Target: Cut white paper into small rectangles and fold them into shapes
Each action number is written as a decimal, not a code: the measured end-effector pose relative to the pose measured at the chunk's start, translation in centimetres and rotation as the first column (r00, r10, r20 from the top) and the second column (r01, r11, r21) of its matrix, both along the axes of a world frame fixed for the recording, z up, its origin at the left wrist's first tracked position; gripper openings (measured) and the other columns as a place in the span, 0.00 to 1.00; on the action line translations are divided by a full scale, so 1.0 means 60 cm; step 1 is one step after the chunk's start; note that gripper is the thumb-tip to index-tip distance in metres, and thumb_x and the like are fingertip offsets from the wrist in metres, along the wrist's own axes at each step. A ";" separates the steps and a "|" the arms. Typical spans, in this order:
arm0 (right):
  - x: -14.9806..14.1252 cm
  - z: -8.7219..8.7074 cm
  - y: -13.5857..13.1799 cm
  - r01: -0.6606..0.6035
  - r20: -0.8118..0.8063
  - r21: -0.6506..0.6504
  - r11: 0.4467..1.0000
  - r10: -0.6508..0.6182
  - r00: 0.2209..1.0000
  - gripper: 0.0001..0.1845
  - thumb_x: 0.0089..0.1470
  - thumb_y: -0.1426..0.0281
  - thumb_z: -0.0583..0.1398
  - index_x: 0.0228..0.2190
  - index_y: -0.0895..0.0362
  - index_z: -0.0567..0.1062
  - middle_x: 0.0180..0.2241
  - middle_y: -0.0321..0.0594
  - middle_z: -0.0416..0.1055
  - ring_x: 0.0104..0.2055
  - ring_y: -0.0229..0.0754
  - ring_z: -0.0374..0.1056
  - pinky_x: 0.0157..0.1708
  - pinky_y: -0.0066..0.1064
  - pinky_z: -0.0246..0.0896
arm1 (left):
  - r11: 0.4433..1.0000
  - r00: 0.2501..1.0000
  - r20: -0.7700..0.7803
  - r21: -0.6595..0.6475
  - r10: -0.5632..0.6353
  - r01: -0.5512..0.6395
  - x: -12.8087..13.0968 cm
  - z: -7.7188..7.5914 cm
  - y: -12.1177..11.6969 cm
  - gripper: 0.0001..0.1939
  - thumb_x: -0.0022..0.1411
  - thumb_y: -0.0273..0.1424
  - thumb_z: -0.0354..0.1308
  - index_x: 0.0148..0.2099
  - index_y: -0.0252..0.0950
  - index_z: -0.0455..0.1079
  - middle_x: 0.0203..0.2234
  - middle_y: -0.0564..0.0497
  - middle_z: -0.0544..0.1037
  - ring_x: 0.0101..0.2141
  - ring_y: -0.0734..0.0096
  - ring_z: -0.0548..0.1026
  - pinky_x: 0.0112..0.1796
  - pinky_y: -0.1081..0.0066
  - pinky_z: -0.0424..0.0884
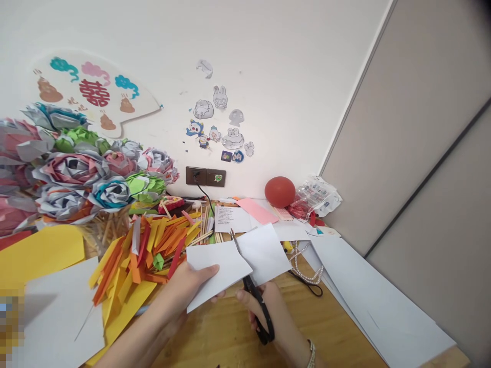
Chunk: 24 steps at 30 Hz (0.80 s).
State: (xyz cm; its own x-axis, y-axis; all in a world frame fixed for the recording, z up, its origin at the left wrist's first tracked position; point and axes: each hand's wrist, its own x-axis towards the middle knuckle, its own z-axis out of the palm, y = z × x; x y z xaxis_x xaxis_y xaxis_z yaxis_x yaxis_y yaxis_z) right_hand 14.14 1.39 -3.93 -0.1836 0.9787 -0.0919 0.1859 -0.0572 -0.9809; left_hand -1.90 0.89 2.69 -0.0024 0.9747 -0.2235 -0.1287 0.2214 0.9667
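My left hand (pixel 186 290) pinches the near left corner of a white sheet of paper (pixel 226 263), held above the wooden table (pixel 330 327). My right hand (pixel 274 314) grips black-handled scissors (pixel 251 289). Their blades run up through the middle of the sheet, which is split into a left half and a right half (pixel 268 250). A bracelet sits on my right wrist.
A heap of orange, yellow and red paper strips (pixel 146 255) lies left of the sheet. Folded paper flowers (pixel 84 174) stand at the far left. White sheets (pixel 368 296), a bead string (pixel 307 266), a red ball (pixel 280 191) and a wall socket (pixel 205 176) lie beyond.
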 end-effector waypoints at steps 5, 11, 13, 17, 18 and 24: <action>-0.001 0.000 0.003 0.031 0.081 -0.086 0.996 -0.024 0.996 0.25 0.37 0.48 0.62 0.24 0.57 0.64 0.11 0.27 0.58 0.12 0.31 0.55 0.10 0.21 0.48 | 1.000 1.000 0.007 -0.004 -0.018 0.018 -0.007 -0.012 0.006 0.09 0.48 0.32 0.60 0.30 0.33 0.66 0.12 0.53 0.73 0.14 0.73 0.69 0.17 0.76 0.64; 0.000 -0.004 0.009 0.010 0.022 -0.077 0.997 -0.009 1.000 0.29 0.38 0.44 0.59 0.25 0.58 0.64 0.13 0.28 0.59 0.13 0.30 0.55 0.13 0.21 0.51 | 0.999 0.999 -0.010 -0.010 -0.037 0.037 -0.003 -0.017 0.002 0.07 0.51 0.31 0.58 0.31 0.33 0.67 0.12 0.51 0.74 0.14 0.72 0.69 0.16 0.76 0.64; -0.001 -0.001 0.009 0.008 0.044 -0.064 0.998 -0.006 0.999 0.29 0.37 0.45 0.60 0.25 0.58 0.64 0.12 0.27 0.58 0.13 0.30 0.54 0.13 0.22 0.50 | 0.999 0.999 -0.006 -0.011 -0.032 0.032 -0.001 -0.018 0.002 0.06 0.52 0.31 0.57 0.31 0.33 0.67 0.12 0.51 0.74 0.14 0.72 0.70 0.16 0.76 0.64; -0.001 0.003 0.007 0.026 0.073 -0.035 0.999 -0.023 0.997 0.28 0.37 0.45 0.60 0.25 0.58 0.65 0.11 0.26 0.57 0.12 0.31 0.54 0.12 0.23 0.50 | 0.999 0.999 -0.001 -0.012 -0.038 0.038 -0.003 -0.019 0.004 0.06 0.51 0.30 0.58 0.31 0.33 0.67 0.12 0.52 0.74 0.15 0.70 0.70 0.16 0.75 0.65; 0.000 0.003 0.008 0.023 0.076 -0.037 0.999 -0.020 0.997 0.28 0.37 0.45 0.60 0.25 0.58 0.65 0.11 0.26 0.57 0.12 0.31 0.54 0.12 0.23 0.50 | 0.999 0.999 -0.005 -0.016 -0.042 0.042 -0.004 -0.019 0.004 0.06 0.50 0.30 0.59 0.31 0.33 0.67 0.12 0.52 0.74 0.15 0.70 0.70 0.16 0.75 0.65; 0.010 0.004 0.007 -0.038 -0.012 -0.047 0.998 0.038 0.999 0.31 0.36 0.42 0.60 0.25 0.57 0.62 0.14 0.28 0.59 0.14 0.31 0.55 0.15 0.24 0.52 | 0.999 0.999 0.009 -0.014 -0.052 0.052 -0.011 -0.014 0.004 0.09 0.49 0.32 0.60 0.32 0.33 0.66 0.14 0.53 0.74 0.15 0.73 0.70 0.15 0.77 0.64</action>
State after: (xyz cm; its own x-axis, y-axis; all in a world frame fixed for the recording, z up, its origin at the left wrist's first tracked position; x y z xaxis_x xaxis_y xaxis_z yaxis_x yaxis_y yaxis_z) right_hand 14.75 1.83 -3.71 -0.2219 0.9656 -0.1356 0.1775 -0.0967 -0.9794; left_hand -2.57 1.12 1.83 0.0502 0.9702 -0.2372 -0.1253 0.2417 0.9622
